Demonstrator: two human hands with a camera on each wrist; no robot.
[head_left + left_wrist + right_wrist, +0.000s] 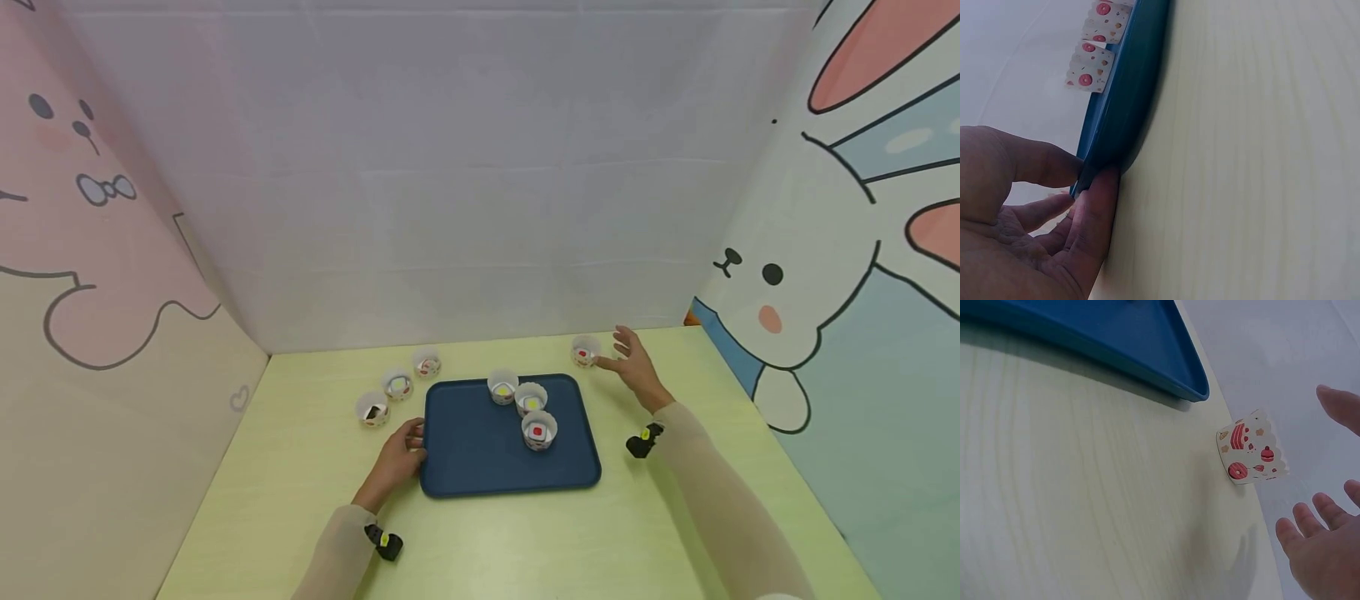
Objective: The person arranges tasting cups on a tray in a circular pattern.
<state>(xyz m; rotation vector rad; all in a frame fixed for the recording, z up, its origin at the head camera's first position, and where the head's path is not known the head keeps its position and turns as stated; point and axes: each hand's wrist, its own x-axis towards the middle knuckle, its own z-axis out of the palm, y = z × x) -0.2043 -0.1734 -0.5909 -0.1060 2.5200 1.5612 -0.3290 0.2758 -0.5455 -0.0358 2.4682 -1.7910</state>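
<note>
- Left hand (1029,219) sits closest to the lens, thumb and fingers pinching the near-left rim of the smooth blue tray (480,450) on the pale wood-grain desk (525,542).
- Right hand (637,367) hovers with fingers spread, holding nothing, just beside a scalloped paper cup (1251,455) past the tray's far right corner.
- Only the wrist view shows that cup's donut print.
- Three cups (531,398) stand in the tray; three more cups (397,385) stand left of it.
</note>
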